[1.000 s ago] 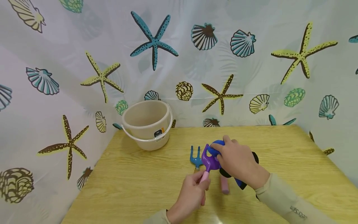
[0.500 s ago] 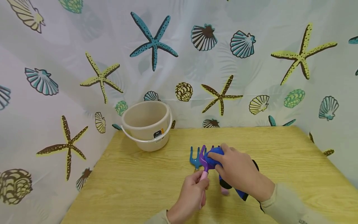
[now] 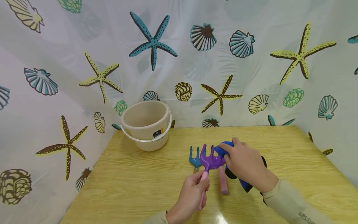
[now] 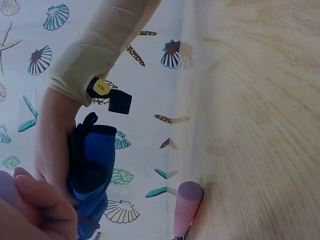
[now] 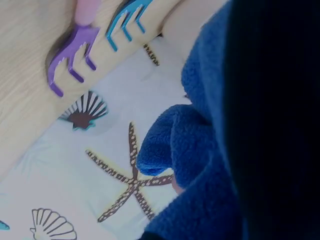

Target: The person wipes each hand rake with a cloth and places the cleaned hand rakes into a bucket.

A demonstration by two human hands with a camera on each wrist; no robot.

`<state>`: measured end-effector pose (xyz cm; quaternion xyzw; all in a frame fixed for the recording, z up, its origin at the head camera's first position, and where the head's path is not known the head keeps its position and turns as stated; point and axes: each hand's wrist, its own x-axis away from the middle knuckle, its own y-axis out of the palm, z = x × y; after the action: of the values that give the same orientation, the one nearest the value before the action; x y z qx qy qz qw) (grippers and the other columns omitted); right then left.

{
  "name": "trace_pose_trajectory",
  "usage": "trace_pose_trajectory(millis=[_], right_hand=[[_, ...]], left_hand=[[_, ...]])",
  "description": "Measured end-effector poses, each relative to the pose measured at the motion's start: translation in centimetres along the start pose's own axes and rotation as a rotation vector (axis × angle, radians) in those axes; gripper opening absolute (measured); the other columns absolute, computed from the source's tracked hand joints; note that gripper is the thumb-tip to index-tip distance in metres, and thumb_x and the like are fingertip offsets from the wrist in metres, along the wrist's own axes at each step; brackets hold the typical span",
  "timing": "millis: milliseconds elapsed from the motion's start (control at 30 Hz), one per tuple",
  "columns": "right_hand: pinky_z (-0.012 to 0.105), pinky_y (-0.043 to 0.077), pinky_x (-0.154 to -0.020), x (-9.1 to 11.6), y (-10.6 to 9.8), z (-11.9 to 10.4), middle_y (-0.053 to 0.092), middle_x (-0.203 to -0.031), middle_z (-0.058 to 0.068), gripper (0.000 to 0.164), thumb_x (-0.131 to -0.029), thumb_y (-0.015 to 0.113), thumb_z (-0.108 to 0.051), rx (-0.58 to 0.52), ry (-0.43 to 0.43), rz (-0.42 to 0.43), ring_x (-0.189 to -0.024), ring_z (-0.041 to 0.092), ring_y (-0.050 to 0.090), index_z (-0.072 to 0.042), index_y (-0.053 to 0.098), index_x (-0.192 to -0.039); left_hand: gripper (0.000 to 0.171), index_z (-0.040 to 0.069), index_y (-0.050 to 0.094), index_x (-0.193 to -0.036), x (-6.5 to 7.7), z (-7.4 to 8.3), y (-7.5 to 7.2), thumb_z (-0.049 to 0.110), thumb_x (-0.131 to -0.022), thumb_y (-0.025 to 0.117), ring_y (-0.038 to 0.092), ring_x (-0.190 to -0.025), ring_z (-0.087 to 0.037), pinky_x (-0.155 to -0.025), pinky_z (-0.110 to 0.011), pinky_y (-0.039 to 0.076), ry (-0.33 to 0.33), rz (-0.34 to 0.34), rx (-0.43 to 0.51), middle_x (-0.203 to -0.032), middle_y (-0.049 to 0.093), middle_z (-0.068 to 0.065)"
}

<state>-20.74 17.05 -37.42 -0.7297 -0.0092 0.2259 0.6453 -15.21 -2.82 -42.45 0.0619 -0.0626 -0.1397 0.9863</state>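
Head view. Left hand (image 3: 190,193): forearm entering at the bottom edge, slanting up and to the right; fingers and thumb curled round the pink handle of a purple fork (image 3: 210,161), which is held above the table (image 3: 139,183), prongs pointing away from the person. Right hand (image 3: 244,158): forearm entering from the lower right, slanting up and to the left; back of the hand upward, thumb and fingers clamped on a blue cloth (image 3: 224,148) with black parts. The cloth is bunched at the fork's right-hand prongs, overlapping them in sight, and hangs down below the palm. Second purple fork (image 3: 223,183): on the table, pink handle towards the person, its head mostly hidden behind the held fork and the cloth. Blue fork (image 3: 195,160): on the table, just left of the held fork. Bucket (image 3: 144,134): cream, upright, at the far left of the table, handle hanging at the front. Curtain (image 3: 179,59): shells and starfish, behind and at both sides.

Left wrist view. Left hand at the lower left, fingers bent round the handle. Right forearm descending from the top in a pale sleeve (image 4: 80,62), cloth hanging beside its hand.

Right wrist view. Cloth large and folded, hiding most of the right hand; second purple fork and blue fork side by side on the table, apart.
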Motion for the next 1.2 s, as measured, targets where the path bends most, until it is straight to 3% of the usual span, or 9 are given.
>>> trace_pose_trajectory(millis=[233,467,700,933,1200], right_hand=[[0.03,0.042,-0.039,0.6,-0.4,-0.7,0.063,-0.107,0.017,0.033,-0.088,0.072,-0.022,0.063,-0.03,-0.006,-0.068,0.023,0.061,-0.025,0.074,-0.12],[0.043,0.057,-0.047,2.2,-1.2,-2.6,0.065,-0.118,0.022,0.033,-0.086,0.075,-0.026,0.136,-0.07,0.008,-0.09,0.037,0.07,-0.025,0.074,-0.119],[0.037,0.055,-0.044,2.9,-1.1,-3.5,0.065,-0.124,0.023,0.036,-0.086,0.076,-0.031,0.12,-0.075,0.016,-0.096,0.038,0.07,-0.025,0.072,-0.121],[0.026,0.041,-0.035,1.7,-0.5,-2.6,0.066,-0.107,0.019,0.037,-0.085,0.076,-0.024,0.11,-0.034,0.069,-0.07,0.026,0.064,-0.017,0.072,-0.121],[0.026,0.04,-0.034,0.1,-0.4,-2.0,0.064,-0.098,0.024,0.036,-0.089,0.069,-0.017,0.018,0.01,0.068,-0.048,0.016,0.048,-0.005,0.069,-0.124]], left_hand=[[0.029,-0.002,0.061,-0.122,0.1,0.2,0.0,0.009,-0.097,0.053,0.04,-0.04,-0.01,-0.034,-0.022,0.031,-0.005,-0.01,-0.06,-0.077,0.054,-0.002],[0.038,0.0,0.054,-0.135,0.0,0.2,0.1,0.013,-0.099,0.055,0.04,-0.042,-0.011,-0.036,-0.022,0.031,-0.033,-0.002,-0.057,-0.081,0.055,-0.002],[0.037,0.003,0.053,-0.135,-0.2,0.2,0.1,0.015,-0.101,0.053,0.04,-0.041,-0.011,-0.036,-0.021,0.031,-0.046,0.017,-0.051,-0.08,0.054,-0.001],[0.046,0.0,0.049,-0.143,0.1,0.1,0.2,0.016,-0.101,0.055,0.042,-0.043,-0.01,-0.038,-0.02,0.032,-0.017,0.001,-0.104,-0.084,0.054,-0.002],[0.041,0.002,0.052,-0.14,0.2,0.0,0.4,0.016,-0.102,0.054,0.044,-0.044,-0.01,-0.038,-0.02,0.034,-0.007,0.015,-0.158,-0.084,0.054,-0.004]])
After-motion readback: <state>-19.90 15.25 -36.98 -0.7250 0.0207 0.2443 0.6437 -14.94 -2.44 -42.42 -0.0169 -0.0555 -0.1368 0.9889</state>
